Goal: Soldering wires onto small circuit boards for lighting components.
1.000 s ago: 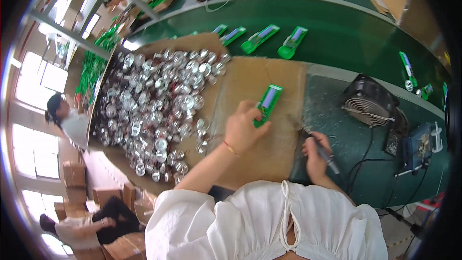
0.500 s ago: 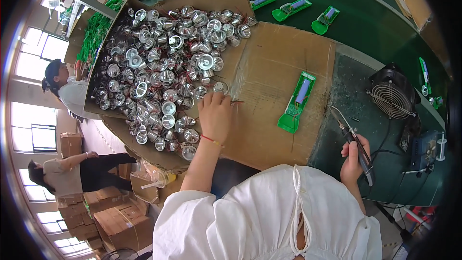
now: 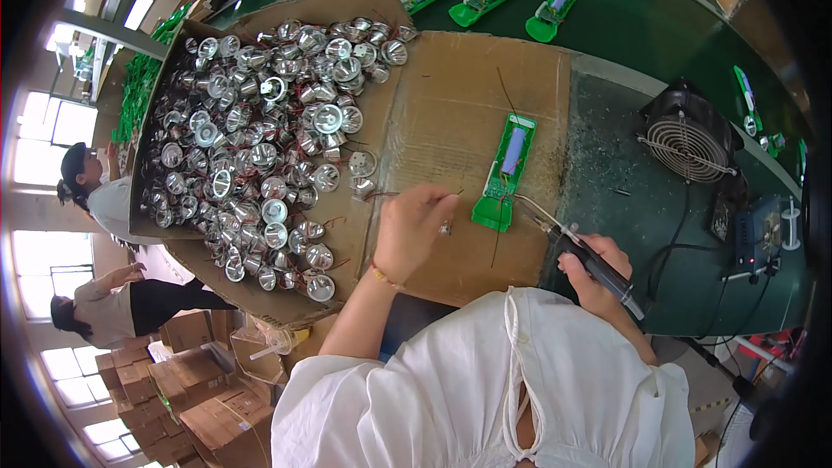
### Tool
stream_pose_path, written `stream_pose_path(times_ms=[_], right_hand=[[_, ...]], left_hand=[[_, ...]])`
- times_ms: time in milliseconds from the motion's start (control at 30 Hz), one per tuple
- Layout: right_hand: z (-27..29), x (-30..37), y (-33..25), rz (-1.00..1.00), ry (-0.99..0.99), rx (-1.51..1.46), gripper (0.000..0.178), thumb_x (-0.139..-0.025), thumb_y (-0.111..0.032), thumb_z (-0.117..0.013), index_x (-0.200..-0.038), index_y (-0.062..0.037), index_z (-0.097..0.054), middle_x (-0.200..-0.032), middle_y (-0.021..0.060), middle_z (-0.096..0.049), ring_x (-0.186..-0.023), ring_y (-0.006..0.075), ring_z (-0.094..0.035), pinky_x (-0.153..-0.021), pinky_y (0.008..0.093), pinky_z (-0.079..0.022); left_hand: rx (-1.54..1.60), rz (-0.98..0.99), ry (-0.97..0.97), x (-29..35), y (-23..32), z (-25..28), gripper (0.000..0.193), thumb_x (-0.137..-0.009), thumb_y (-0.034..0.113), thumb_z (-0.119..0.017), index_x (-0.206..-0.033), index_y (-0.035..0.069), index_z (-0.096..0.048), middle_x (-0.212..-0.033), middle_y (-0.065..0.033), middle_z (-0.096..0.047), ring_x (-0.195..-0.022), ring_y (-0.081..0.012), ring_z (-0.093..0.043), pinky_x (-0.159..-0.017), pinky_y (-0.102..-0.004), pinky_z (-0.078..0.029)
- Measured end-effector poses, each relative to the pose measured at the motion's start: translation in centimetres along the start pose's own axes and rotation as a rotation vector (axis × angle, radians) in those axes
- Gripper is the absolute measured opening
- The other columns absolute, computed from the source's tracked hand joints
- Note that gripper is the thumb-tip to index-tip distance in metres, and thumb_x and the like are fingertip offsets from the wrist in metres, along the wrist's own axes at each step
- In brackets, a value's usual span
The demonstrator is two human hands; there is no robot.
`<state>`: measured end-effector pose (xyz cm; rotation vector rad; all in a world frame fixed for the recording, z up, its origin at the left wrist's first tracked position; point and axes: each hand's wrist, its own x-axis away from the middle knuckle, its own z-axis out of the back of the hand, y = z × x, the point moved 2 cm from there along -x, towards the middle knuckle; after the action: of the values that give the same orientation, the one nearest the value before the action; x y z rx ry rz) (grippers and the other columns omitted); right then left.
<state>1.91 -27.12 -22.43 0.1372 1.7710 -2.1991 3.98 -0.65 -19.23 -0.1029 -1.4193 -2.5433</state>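
My left hand (image 3: 411,230) is closed in a pinch above the cardboard, a thin wire end at its fingertips. A small shiny silver bit (image 3: 445,228) shows under the fingers; it looks like part of a lamp reflector, mostly hidden by the hand. A soldering iron (image 3: 598,271) is gripped in my right hand (image 3: 600,270), its bent tip at the circuit board of a green flashlight housing (image 3: 492,214). That housing lies open with a purple battery cell (image 3: 514,151) in it and thin wires sticking out at both ends.
A cardboard box (image 3: 156,227) heaped with silver reflectors (image 3: 264,154) stands at left. Several green housings (image 3: 485,3) lie along the far side. To the right are a round-grilled fan (image 3: 687,149), a blue soldering station (image 3: 759,238) and cables. Two people stand at far left.
My left hand has left the reflector heap and moved right toward the green housing. My right hand has brought the iron's tip left to the circuit board. The whole view has shifted slightly.
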Motion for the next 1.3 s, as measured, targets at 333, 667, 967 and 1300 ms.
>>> stream_pose_path(times_ms=[333,667,967,1300], right_hand=[[-1.8,-1.0,0.1,-0.012,0.073,0.041,0.015,-0.076,-0.01,-0.068,-0.083,-0.0005,-0.058,-0.063,0.0054,-0.058,-0.051,0.0095,-0.052,-0.048,0.0235,-0.042],[-2.9,-1.1,1.3,-0.191,0.125,-0.053,0.015,-0.078,-0.011,-0.067,-0.081,-0.0008,-0.057,-0.06,0.0032,-0.058,-0.052,0.0061,-0.052,-0.047,0.0215,-0.041],[-2.1,-0.5,0.7,-0.276,0.208,-0.204,0.019,-0.081,-0.01,-0.064,-0.09,0.0044,-0.055,-0.069,0.0092,-0.063,-0.06,0.0106,-0.06,-0.055,0.0226,-0.047],[-1.4,0.1,1.0,-0.23,0.214,-0.163,0.019,-0.082,-0.011,-0.064,-0.091,0.0032,-0.055,-0.069,0.0077,-0.062,-0.06,0.01,-0.058,-0.055,0.0217,-0.046]], left_hand=[[-0.023,-0.211,0.055,-1.5,-1.8,-4.7,0.012,-0.076,0.013,-0.066,-0.071,0.002,-0.063,-0.067,-0.0104,-0.057,-0.061,-0.0229,-0.058,-0.056,-0.0321,-0.045],[-0.07,-0.204,0.088,-1.8,-1.6,-5.2,0.014,-0.072,0.012,-0.066,-0.064,0.003,-0.06,-0.064,-0.0087,-0.055,-0.059,-0.0244,-0.056,-0.053,-0.0349,-0.043],[-0.052,-0.132,0.081,-1.9,-1.2,-5.1,0.014,-0.071,0.013,-0.067,-0.064,0.003,-0.061,-0.066,-0.0085,-0.056,-0.057,-0.0234,-0.057,-0.053,-0.0334,-0.044],[-0.07,-0.115,0.061,-1.9,-1.6,-5.1,0.011,-0.071,0.012,-0.067,-0.068,0.003,-0.063,-0.068,-0.0087,-0.057,-0.059,-0.0213,-0.059,-0.055,-0.0306,-0.045]])
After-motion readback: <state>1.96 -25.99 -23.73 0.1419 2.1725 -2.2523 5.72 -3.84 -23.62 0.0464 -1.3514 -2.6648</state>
